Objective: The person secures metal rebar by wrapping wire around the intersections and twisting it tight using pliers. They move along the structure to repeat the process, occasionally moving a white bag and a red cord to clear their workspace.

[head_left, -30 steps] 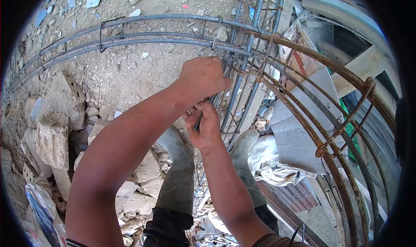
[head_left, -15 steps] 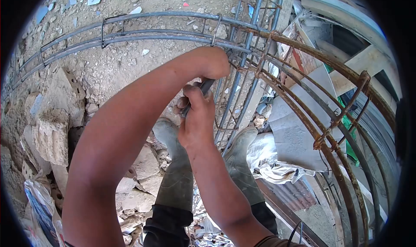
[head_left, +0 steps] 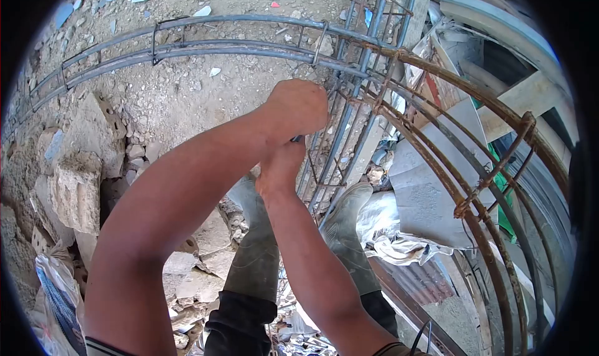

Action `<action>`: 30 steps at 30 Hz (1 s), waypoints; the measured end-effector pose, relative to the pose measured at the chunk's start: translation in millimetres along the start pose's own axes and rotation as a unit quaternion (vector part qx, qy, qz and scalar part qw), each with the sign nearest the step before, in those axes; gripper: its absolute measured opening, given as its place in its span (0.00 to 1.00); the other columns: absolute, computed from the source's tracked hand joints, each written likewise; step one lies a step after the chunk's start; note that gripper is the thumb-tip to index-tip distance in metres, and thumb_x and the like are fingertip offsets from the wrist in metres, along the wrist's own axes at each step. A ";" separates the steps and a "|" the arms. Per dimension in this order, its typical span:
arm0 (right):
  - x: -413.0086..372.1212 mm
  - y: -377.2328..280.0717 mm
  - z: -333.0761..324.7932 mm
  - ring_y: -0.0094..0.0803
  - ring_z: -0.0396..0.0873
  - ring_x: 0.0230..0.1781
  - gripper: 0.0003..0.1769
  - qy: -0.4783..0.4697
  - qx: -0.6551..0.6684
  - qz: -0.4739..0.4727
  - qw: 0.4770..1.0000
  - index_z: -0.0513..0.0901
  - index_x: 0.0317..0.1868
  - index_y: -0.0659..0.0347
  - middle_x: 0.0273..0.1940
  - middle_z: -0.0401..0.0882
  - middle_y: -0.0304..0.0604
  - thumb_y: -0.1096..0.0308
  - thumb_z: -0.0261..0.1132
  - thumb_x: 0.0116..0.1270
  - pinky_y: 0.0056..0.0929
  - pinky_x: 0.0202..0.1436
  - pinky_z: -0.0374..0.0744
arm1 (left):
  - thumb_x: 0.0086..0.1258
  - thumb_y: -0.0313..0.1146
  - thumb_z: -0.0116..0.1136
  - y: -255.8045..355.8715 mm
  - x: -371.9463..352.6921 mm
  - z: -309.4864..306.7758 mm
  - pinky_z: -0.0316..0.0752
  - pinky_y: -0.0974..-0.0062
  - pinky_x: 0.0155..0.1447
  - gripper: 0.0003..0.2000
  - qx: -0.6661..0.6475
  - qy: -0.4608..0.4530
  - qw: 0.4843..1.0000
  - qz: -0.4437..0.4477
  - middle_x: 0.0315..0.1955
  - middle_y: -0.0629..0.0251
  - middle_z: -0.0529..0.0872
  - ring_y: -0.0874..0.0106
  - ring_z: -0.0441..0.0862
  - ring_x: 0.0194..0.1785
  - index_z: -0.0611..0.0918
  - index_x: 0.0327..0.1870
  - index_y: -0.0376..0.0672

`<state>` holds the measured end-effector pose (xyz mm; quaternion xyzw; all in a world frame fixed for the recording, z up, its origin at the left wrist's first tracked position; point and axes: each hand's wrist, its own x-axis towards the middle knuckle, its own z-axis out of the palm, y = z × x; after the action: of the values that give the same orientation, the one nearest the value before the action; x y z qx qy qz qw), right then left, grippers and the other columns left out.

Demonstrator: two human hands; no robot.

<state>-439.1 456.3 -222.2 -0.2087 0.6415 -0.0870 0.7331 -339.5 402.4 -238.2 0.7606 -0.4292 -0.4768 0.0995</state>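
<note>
My left hand (head_left: 299, 105) is curled closed beside the crossing of the steel bars, its back toward the camera; what its fingers hold is hidden. Just below, my right hand (head_left: 284, 161) is closed round a dark tool (head_left: 297, 139), with its fingers mostly covered by my left wrist. Only a small bit of that tool shows between the hands. The upright rebar cage (head_left: 342, 134) stands right beside both hands. A curved grey rebar cage (head_left: 237, 47) passes above them.
Rusty bars (head_left: 462, 78) with wire ties arch to the right over a grey sheet (head_left: 424, 187) and scrap. Broken blocks (head_left: 75, 190) lie at the left. My boots (head_left: 253, 256) stand on rubble below. A white sack (head_left: 53, 293) is at the lower left.
My left hand has come down and slightly left, and its wrist now covers my right hand's fingers. Most of the dark tool, visible before, is now hidden. The view has shifted slightly.
</note>
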 end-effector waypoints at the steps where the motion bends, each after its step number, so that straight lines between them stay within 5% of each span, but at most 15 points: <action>1: -4.9 -1.0 -4.4 0.21 0.67 0.22 0.07 0.018 -0.077 -0.075 0.994 0.74 0.39 0.54 0.27 0.68 0.31 0.65 0.64 0.70 0.24 0.25 0.67 | 0.63 0.48 0.61 -0.9 7.3 -3.2 0.80 0.62 0.48 0.23 0.001 0.002 1.000 0.004 0.35 0.49 0.88 0.61 0.88 0.41 0.84 0.40 0.29; 3: -38.4 -49.6 5.6 0.19 0.70 0.26 0.07 0.024 -0.106 0.015 0.994 0.77 0.39 0.53 0.26 0.72 0.31 0.60 0.62 0.72 0.26 0.27 0.69 | 0.65 0.48 0.61 -8.3 17.1 -27.8 0.80 0.66 0.45 0.21 -0.211 -0.230 0.950 -0.030 0.34 0.53 0.88 0.64 0.86 0.38 0.85 0.38 0.33; 7: -36.5 -69.1 6.1 0.22 0.75 0.31 0.13 -0.059 0.229 0.202 0.951 0.77 0.42 0.56 0.26 0.73 0.37 0.55 0.61 0.72 0.32 0.33 0.77 | 0.67 0.51 0.61 -28.3 13.7 7.3 0.78 0.70 0.42 0.21 -0.597 -0.280 0.750 -0.050 0.32 0.58 0.88 0.68 0.84 0.36 0.86 0.34 0.36; 9: -4.6 -37.1 -16.5 0.26 0.75 0.30 0.12 -0.385 0.424 0.208 0.793 0.77 0.41 0.56 0.26 0.73 0.37 0.55 0.61 0.72 0.37 0.34 0.78 | 0.67 0.54 0.62 -37.5 12.6 9.6 0.77 0.73 0.40 0.22 -0.595 -0.262 0.760 0.012 0.31 0.62 0.87 0.71 0.82 0.35 0.86 0.34 0.38; 11: -2.3 -19.3 -29.7 0.27 0.74 0.28 0.12 -0.345 0.371 0.202 0.838 0.75 0.41 0.56 0.27 0.72 0.36 0.58 0.63 0.71 0.35 0.32 0.76 | 0.66 0.55 0.62 -43.3 12.2 27.7 0.76 0.72 0.40 0.25 -0.599 -0.257 0.759 0.003 0.32 0.59 0.87 0.70 0.82 0.37 0.86 0.36 0.36; 12: 0.4 -9.5 -25.5 0.26 0.74 0.29 0.09 -0.145 0.105 0.101 0.979 0.75 0.41 0.59 0.27 0.72 0.36 0.63 0.63 0.70 0.33 0.36 0.75 | 0.66 0.56 0.62 -40.9 14.2 27.7 0.76 0.71 0.39 0.25 -0.421 -0.181 0.889 0.009 0.32 0.57 0.87 0.70 0.83 0.38 0.85 0.36 0.35; 13: 5.7 -3.4 -18.6 0.25 0.73 0.30 0.07 0.066 -0.175 -0.023 0.982 0.76 0.42 0.62 0.28 0.71 0.37 0.68 0.63 0.69 0.30 0.39 0.74 | 0.65 0.56 0.62 -38.4 20.5 19.2 0.76 0.70 0.39 0.26 -0.216 -0.088 0.972 0.014 0.32 0.56 0.87 0.69 0.83 0.38 0.85 0.37 0.34; 15: 2.4 -1.4 -21.0 0.25 0.74 0.33 0.10 0.027 -0.208 -0.136 0.968 0.76 0.45 0.64 0.32 0.74 0.36 0.70 0.66 0.67 0.29 0.42 0.73 | 0.65 0.55 0.64 -20.6 13.3 5.0 0.76 0.68 0.40 0.27 -0.104 -0.034 0.994 0.016 0.33 0.51 0.87 0.67 0.83 0.37 0.85 0.39 0.31; 18: -42.3 -39.7 -11.1 0.26 0.73 0.29 0.13 -0.028 -0.070 0.035 0.997 0.76 0.50 0.56 0.33 0.75 0.35 0.64 0.65 0.69 0.30 0.37 0.74 | 0.65 0.55 0.65 -29.6 12.4 12.1 0.76 0.71 0.37 0.26 -0.587 -0.187 0.788 -0.026 0.31 0.56 0.86 0.70 0.83 0.36 0.85 0.41 0.34; 21: -35.3 -68.3 -16.2 0.27 0.73 0.29 0.13 -0.144 0.215 0.187 0.948 0.75 0.52 0.58 0.34 0.75 0.35 0.65 0.64 0.70 0.30 0.36 0.74 | 0.64 0.56 0.67 -27.8 17.2 33.0 0.75 0.73 0.36 0.25 -0.675 -0.229 0.700 -0.045 0.30 0.59 0.86 0.71 0.83 0.36 0.85 0.41 0.37; 23: -20.5 -54.1 -36.3 0.25 0.72 0.29 0.13 -0.270 0.267 0.207 0.901 0.74 0.51 0.60 0.34 0.73 0.34 0.66 0.62 0.70 0.27 0.33 0.72 | 0.63 0.57 0.67 -30.9 13.2 25.9 0.78 0.72 0.41 0.27 -0.670 -0.223 0.707 -0.034 0.33 0.58 0.87 0.69 0.83 0.37 0.86 0.41 0.36; 24: -26.3 -51.5 -34.0 0.23 0.71 0.28 0.14 -0.111 0.047 0.118 0.986 0.73 0.51 0.61 0.34 0.72 0.34 0.67 0.63 0.69 0.26 0.31 0.70 | 0.63 0.57 0.67 -29.4 7.4 23.7 0.78 0.70 0.43 0.27 -0.615 -0.153 0.773 -0.039 0.34 0.57 0.87 0.69 0.84 0.38 0.86 0.41 0.35; 26: -9.9 -21.4 -50.0 0.33 0.77 0.35 0.23 0.087 -0.373 -0.118 0.916 0.69 0.58 0.72 0.38 0.78 0.43 0.68 0.65 0.67 0.33 0.42 0.76 | 0.62 0.57 0.67 -33.6 9.6 36.3 0.78 0.67 0.48 0.28 -0.470 -0.066 0.880 -0.010 0.37 0.54 0.89 0.66 0.86 0.42 0.88 0.40 0.33; 29: -17.4 -6.6 -31.6 0.38 0.78 0.43 0.26 0.065 -0.353 -0.169 0.918 0.67 0.58 0.78 0.41 0.80 0.51 0.71 0.65 0.67 0.33 0.52 0.75 | 0.61 0.57 0.68 -20.1 5.2 26.9 0.77 0.66 0.46 0.28 -0.181 0.030 0.982 -0.044 0.36 0.54 0.88 0.67 0.86 0.42 0.87 0.39 0.33; 30: -24.8 -9.8 -28.8 0.37 0.79 0.49 0.23 0.023 -0.250 -0.133 0.959 0.70 0.58 0.71 0.43 0.81 0.51 0.68 0.64 0.68 0.35 0.57 0.75 | 0.61 0.56 0.69 -29.4 8.3 19.9 0.76 0.66 0.44 0.27 -0.292 -0.056 0.954 -0.033 0.34 0.57 0.87 0.68 0.83 0.39 0.86 0.37 0.33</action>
<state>-469.9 451.7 -198.4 -0.4667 0.6258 -0.0253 0.6244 -337.7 419.2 -270.4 0.6841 -0.2503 -0.6264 0.2774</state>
